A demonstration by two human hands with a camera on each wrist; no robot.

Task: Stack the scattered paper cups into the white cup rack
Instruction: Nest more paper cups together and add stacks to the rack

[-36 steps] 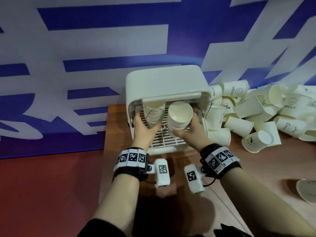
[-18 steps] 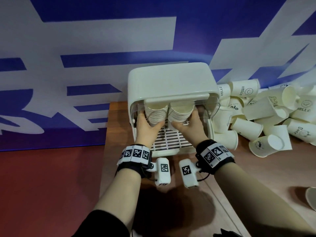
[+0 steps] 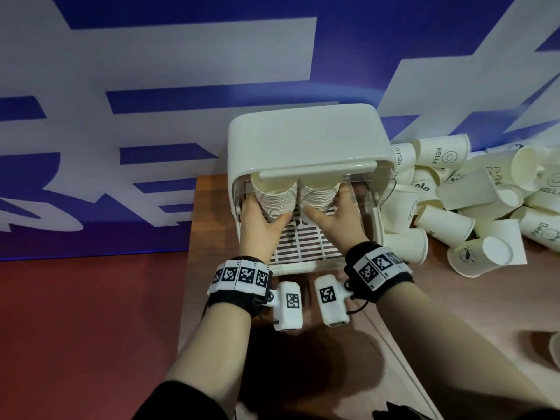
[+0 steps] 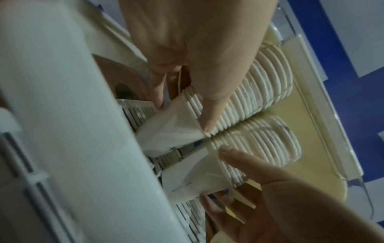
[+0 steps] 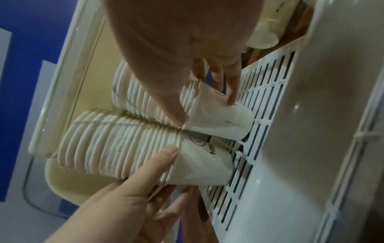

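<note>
1. Rack [image 3: 306, 137]: stands on the surface [image 3: 454, 298]; holds two stacks.
2. Loose cups [image 3: 472, 204]: large heap right of rack; most stacking seemingly remains.
3. Left stack [image 3: 274, 201]: left hand [image 3: 260, 225] curled round it.
4. Right stack [image 3: 318, 197]: right hand [image 3: 336, 219] curled round it.

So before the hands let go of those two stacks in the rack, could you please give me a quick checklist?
1. Left hand grips left stack: ok.
2. Right hand grips right stack: ok.
3. Both stacks under the white cup rack cover: ok.
4. Stack bases resting on the slatted tray: cannot tell.
5. Stacks side by side, rims touching: ok.
6. Loose cups remain on the table: not ok.
</note>
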